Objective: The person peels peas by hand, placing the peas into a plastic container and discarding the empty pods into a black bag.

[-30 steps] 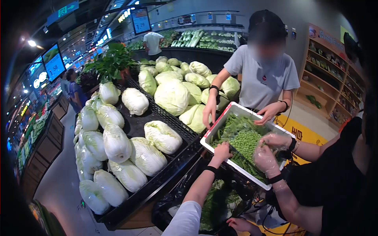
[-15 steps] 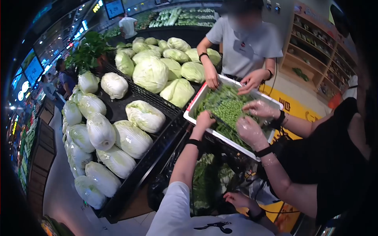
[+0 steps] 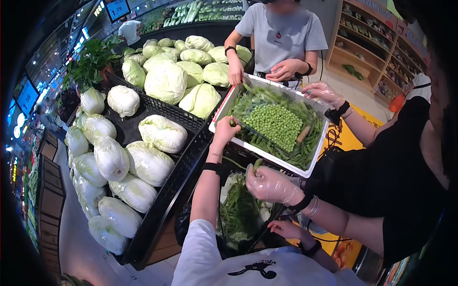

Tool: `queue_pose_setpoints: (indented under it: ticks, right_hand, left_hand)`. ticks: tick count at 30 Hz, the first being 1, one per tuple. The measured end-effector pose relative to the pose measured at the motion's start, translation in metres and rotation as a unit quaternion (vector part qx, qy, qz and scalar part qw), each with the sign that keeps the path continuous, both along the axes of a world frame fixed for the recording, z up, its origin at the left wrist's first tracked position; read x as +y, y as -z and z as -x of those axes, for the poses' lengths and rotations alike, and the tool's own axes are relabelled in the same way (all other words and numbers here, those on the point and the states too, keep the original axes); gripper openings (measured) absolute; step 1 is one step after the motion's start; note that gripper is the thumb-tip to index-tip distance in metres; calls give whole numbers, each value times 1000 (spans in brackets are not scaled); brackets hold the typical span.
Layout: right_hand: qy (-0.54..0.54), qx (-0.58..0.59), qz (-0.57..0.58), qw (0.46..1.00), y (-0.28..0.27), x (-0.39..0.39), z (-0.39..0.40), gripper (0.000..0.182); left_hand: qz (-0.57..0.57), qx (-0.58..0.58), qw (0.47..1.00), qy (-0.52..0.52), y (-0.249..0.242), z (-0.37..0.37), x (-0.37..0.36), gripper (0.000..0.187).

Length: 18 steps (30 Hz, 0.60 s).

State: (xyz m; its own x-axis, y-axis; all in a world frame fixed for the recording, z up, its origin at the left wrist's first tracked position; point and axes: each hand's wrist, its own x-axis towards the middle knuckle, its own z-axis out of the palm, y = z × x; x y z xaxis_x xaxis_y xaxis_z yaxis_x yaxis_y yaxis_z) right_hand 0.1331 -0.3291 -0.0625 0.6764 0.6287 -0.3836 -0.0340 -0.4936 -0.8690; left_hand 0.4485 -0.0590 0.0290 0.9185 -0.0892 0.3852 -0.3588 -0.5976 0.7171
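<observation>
My left hand [image 3: 225, 130] is closed on a green pea pod [image 3: 233, 123] at the left edge of a white foam box [image 3: 309, 168]. The box holds pods and a clear tray of shelled green peas [image 3: 275, 125]. Low in the view, my right hand [image 3: 285, 229] is open with its fingers slightly bent, beside a black bin of leafy greens and pods [image 3: 238, 209]. A co-worker's gloved hand [image 3: 274, 186] pinches a pod above that bin. Their other gloved hand [image 3: 324, 93] is over the box's right edge.
Across the box, a person in a grey shirt [image 3: 281, 40] has one hand at its rim. Napa cabbages [image 3: 112, 157] and round cabbages [image 3: 166, 82] fill black crates at left. Wooden shelves [image 3: 365, 47] stand back right. A yellow mat [image 3: 353, 143] lies at right.
My left hand has drawn slightly left, and a pod now shows in it. The co-worker's gloved hands have parted, one down over the bin with a pod, the other up. The peas are uncovered.
</observation>
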Motion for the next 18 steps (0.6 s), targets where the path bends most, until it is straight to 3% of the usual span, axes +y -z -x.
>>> queue_pose_setpoints:
  ticks: [5,9,13,18]
  right_hand:
    - [-7,-5,9,1000,3,6,2,21]
    - [-15,0,6,1000,-5,12,3,21]
    - [-25,-6,11,1000,-3,16,10,21]
    - [-24,-4,27,999,-3,23,16,22]
  left_hand:
    - [24,37,999,-22,2,18,12,18]
    - [125,147,981,-11,-3,35,22,12]
    - [373,163,913,31,2,46,36,3]
    - [532,188,825,32,-1,63,48,4]
